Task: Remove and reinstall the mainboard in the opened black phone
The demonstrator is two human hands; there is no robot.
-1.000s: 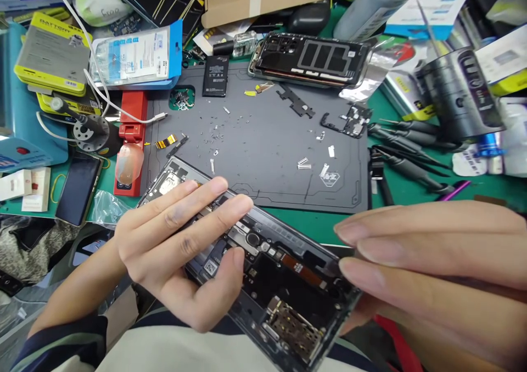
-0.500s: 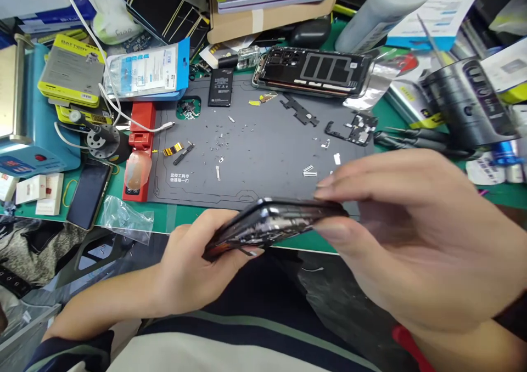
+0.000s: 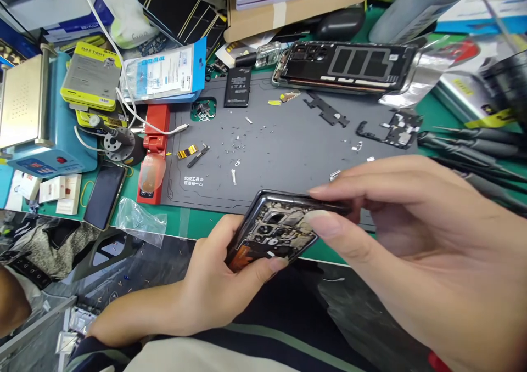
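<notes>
Head view, opened phone point(image 3: 274, 230) held tilted between both hands, circuitry exposed; left hand point(image 3: 218, 289) cupped under its lower end, thumb curled over the edge; right hand point(image 3: 411, 246) pinching its upper end between thumb and forefinger; grey work mat point(image 3: 288, 147) just beyond the hands, small screws point(image 3: 230, 144) scattered on it; second dismantled phone point(image 3: 349, 67) lying well beyond.

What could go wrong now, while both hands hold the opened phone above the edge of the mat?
The opened phone is pinched only at its ends by the left hand and right hand, off the grey mat; it might slip. A fingertip could press its exposed parts. A sleeve could scatter the loose screws.
</notes>
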